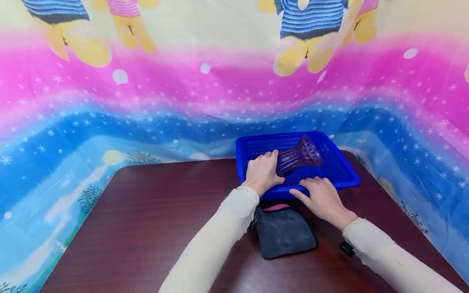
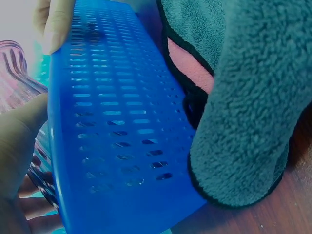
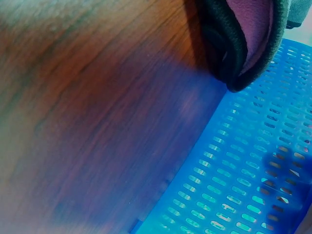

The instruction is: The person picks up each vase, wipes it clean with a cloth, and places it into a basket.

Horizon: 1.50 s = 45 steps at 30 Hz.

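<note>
A clear purplish glass vase (image 1: 298, 156) with a flared, scalloped mouth lies tilted in the blue plastic basket (image 1: 349, 179). My left hand (image 1: 261, 173) grips the vase around its lower end, thumb toward the front rim. In the left wrist view, the thumb and fingers of that left hand (image 2: 14, 156) show around the glass behind the basket wall. At the basket's front rim my right hand (image 1: 324, 199) holds on, fingers over the edge and thumb on the near side. Just in front of the basket is a folded grey cloth (image 1: 286, 234) with black edging and a pink inner side.
The basket stands at the back right of a dark reddish-brown wooden table (image 1: 165, 211). A printed curtain (image 1: 205, 93) in pink and blue hangs close behind and around the table. The folded cloth sits between my forearms.
</note>
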### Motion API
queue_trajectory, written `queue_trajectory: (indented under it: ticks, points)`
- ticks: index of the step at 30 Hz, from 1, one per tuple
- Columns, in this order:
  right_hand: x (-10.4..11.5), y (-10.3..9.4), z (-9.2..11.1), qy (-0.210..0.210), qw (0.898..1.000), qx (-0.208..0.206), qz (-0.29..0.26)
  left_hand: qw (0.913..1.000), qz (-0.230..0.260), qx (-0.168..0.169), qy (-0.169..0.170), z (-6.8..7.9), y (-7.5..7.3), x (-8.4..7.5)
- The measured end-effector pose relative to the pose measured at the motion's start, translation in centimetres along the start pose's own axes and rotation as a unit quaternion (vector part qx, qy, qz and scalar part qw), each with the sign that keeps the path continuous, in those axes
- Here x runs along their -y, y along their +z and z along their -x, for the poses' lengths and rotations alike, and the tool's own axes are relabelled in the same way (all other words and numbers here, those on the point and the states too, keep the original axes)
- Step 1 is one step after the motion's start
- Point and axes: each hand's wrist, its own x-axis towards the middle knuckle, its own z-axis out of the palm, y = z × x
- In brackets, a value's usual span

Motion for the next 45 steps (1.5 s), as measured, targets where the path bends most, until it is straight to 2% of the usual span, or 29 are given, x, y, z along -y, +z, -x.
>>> queue_trajectory:
  ticks: [11, 23, 45]
  points:
    - [0.1, 0.0, 0.0, 0.004, 1.000, 0.002, 0.001, 0.9999, 0.001, 0.001, -0.011, 0.0, 1.0, -0.5]
    - [0.0, -0.1, 0.0, 0.006, 1.000, 0.006, 0.000, 0.9997, 0.001, 0.010, -0.022, -0.3, 1.2, -0.8]
    - [-0.1, -0.1, 0.1, 0.002, 1.000, 0.005, -0.002, 0.9983, -0.017, 0.047, -0.032, -0.9, 1.6, -1.3]
